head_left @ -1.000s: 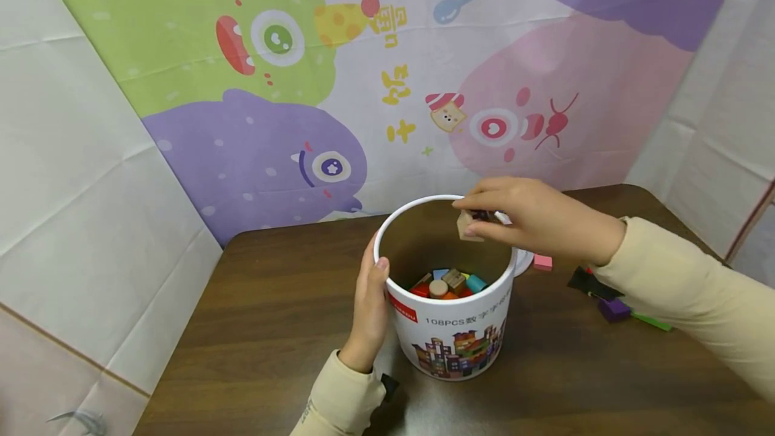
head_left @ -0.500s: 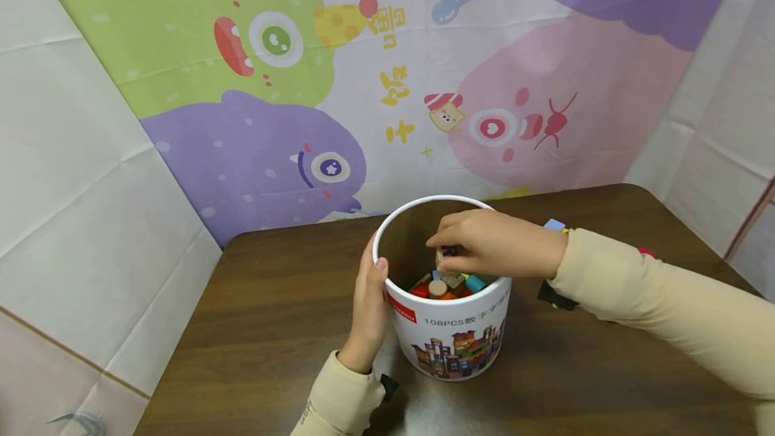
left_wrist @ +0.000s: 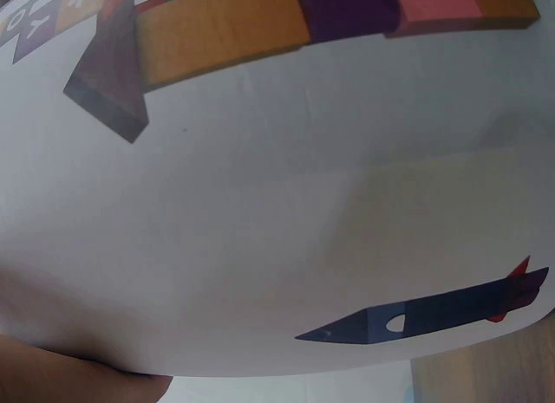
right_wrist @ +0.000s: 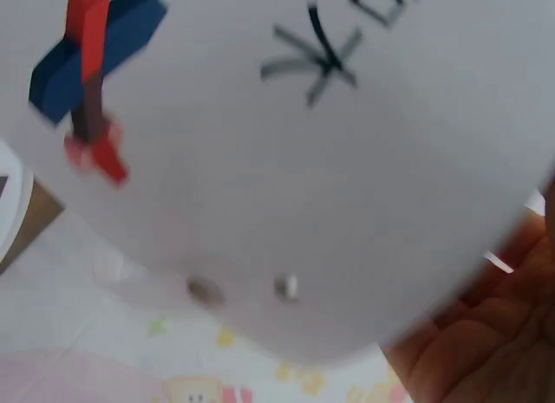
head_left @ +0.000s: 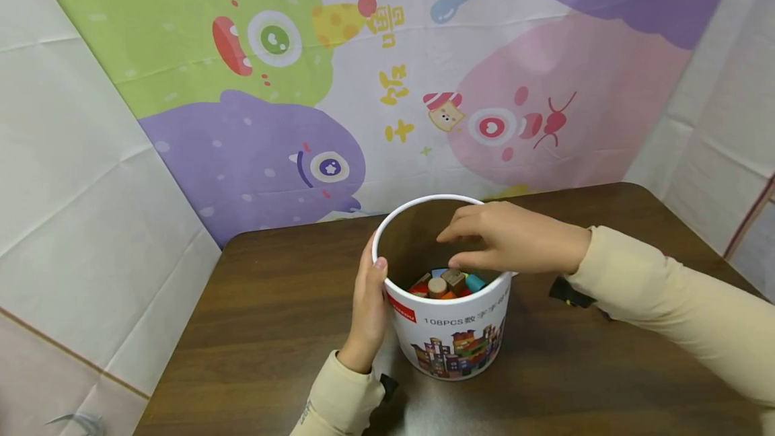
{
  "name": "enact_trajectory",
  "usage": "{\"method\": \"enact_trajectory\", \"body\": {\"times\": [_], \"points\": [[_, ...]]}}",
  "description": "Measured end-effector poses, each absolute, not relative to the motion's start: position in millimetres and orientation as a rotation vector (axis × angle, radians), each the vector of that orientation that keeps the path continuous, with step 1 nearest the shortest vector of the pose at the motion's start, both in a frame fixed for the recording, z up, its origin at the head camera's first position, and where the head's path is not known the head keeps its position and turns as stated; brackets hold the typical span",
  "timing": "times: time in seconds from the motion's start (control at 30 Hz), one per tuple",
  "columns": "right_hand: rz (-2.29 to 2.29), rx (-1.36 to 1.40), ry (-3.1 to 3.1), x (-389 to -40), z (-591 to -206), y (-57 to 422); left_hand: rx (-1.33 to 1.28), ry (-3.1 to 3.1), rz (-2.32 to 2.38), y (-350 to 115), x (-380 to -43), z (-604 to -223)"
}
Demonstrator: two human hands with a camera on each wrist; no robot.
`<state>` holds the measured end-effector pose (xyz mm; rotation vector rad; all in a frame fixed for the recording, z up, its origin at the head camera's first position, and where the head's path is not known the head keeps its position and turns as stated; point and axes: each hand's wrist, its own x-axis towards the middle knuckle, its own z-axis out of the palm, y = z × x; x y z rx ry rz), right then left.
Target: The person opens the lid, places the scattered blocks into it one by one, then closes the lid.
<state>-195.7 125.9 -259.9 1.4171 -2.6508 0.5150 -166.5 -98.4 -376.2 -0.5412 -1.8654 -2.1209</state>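
Now nothing is seen held in the right hand point(head_left: 508, 234), where a wooden block was pinched a second ago and, half a second ago, was lowered into the bucket point(head_left: 448, 342). Thumb and fingers are spread apart over the bucket's mouth, and the wrist has been drawn slightly up and to the right. Which of the blocks point(head_left: 453, 279) was let go cannot be told; red, orange, teal and plain wooden ones are seen heaped at the bottom, much as before.

The bucket has not been moved. It is stood upright on the table point(head_left: 272, 328) and is gripped, as earlier, by the left hand point(head_left: 368, 298), with the thumb hooked over the rim and the fingers laid along the outer wall.

The pink, purple and green blocks that were shown at the right a second ago are now hidden by the right sleeve point(head_left: 654, 288). By both wrist cameras mostly the printed wall is shown, with part of a hand at the edge, blurred in the right one.
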Motion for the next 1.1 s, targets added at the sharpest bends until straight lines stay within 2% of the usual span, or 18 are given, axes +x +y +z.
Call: {"method": "enact_trajectory", "body": {"times": [0.27, 0.43, 0.63, 0.9, 1.1], "points": [[0.633, 1.282, -2.472, -198.6, -251.9, 165.8, -0.544, -1.839, -2.140, -98.8, -166.7, -376.8], [0.631, 1.023, -2.557, -198.3, -263.3, 200.4, -0.550, -1.829, -2.150, -98.2, -166.8, -376.4], [0.485, 0.748, -2.726, -202.9, -299.6, 240.0, -0.550, -1.829, -2.148, -97.8, -167.2, -377.2], [0.373, 0.735, -2.874, -206.4, -365.3, 282.9, -0.563, -1.821, -2.146, -97.0, -166.6, -377.1], [0.405, 0.748, -2.982, -198.5, -396.3, 299.0, -0.554, -1.832, -2.143, -96.9, -166.3, -376.6]]}}
